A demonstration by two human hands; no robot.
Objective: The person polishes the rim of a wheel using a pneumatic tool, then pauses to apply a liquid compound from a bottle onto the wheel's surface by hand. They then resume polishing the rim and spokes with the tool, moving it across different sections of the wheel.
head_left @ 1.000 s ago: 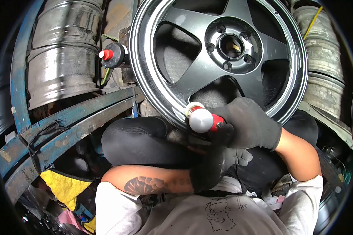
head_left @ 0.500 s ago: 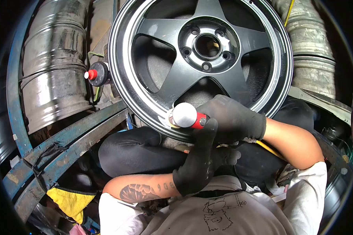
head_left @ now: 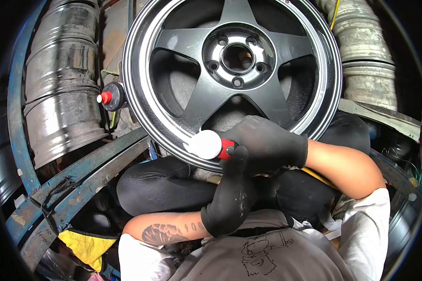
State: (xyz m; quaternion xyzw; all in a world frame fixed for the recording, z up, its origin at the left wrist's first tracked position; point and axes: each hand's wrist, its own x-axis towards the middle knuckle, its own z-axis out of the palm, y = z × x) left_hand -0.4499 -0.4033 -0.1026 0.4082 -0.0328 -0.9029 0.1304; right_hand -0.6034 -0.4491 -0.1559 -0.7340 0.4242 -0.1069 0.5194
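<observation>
A black five-spoke wheel (head_left: 244, 93) with a bright grooved rim lip lies in front of me, close over my crossed legs. In black gloves, both my hands are at a red power tool (head_left: 227, 149) with a round white head (head_left: 205, 144). That head overlaps the near left part of the rim lip. My right hand (head_left: 265, 143) is wrapped over the tool's body from the right. Below it, my left hand (head_left: 232, 192) closes round the tool's rear part, thumb pointing up along it. The tool's handle is mostly hidden by the gloves.
A dark bottle with a red cap (head_left: 111, 97) stands left of the wheel. Stacked metal wheel barrels (head_left: 63, 103) rise at left, more (head_left: 368, 70) at right. A blue metal frame (head_left: 79, 173) runs along the left, a yellow cloth (head_left: 86, 246) hanging from it.
The tool's head and both hands have shifted left and slightly down in view. The wheel also sits further left, with a small shift of the whole view.
</observation>
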